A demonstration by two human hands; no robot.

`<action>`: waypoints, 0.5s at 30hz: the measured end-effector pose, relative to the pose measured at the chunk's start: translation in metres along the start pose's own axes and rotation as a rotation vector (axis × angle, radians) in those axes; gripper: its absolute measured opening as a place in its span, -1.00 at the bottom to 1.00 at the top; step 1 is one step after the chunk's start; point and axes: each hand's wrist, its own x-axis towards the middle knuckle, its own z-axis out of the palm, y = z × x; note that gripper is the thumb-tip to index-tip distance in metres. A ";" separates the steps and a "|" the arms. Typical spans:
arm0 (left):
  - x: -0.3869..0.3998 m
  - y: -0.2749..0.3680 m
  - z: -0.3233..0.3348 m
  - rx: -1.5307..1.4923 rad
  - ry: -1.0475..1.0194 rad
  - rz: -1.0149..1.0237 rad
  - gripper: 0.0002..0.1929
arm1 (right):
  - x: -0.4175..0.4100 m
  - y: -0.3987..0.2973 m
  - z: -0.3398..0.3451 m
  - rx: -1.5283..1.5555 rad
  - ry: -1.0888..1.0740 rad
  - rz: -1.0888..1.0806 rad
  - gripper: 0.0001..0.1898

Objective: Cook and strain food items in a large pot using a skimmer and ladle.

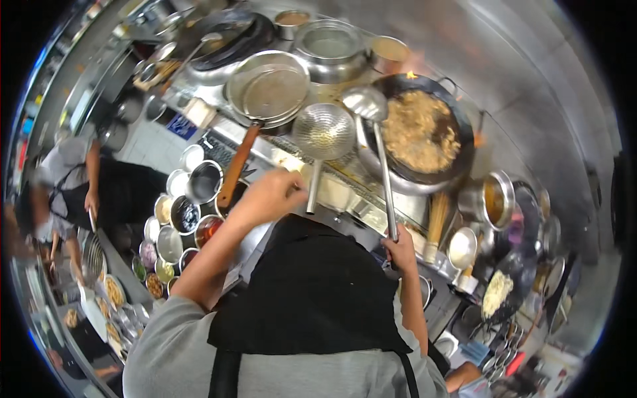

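My right hand (402, 248) grips the long metal handle of a ladle (385, 169). The ladle's bowl rests near the left rim of a black wok (463, 134), which holds browned, chopped food (418, 132). Blurred, with curled fingers, my left hand (278, 195) is just left of the handle of a perforated metal skimmer (324, 130); whether it pinches anything cannot be told. Further left, a wooden-handled round strainer (276, 92) sits over a pot, its handle (241, 161) slanting towards my left forearm.
Flames (411, 75) show at the wok's far rim. Several seasoning tubs (205, 181) stand left. A bamboo brush (438, 219), a pot of amber liquid (493, 201) and a bowl of white contents (463, 248) lie right. A steel pot (328, 45) stands behind. A co-worker (74, 164) is at left.
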 end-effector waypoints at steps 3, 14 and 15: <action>-0.008 -0.070 -0.005 0.598 0.281 -0.231 -0.53 | 0.016 0.010 0.028 -0.192 0.005 0.006 -0.82; -0.026 -0.125 -0.023 0.303 0.101 -0.629 -0.50 | 0.077 0.121 0.070 -0.556 0.079 -0.167 -0.72; -0.031 -0.131 -0.023 0.273 0.117 -0.607 -0.48 | 0.078 0.115 0.069 -0.452 -0.022 -0.133 -0.73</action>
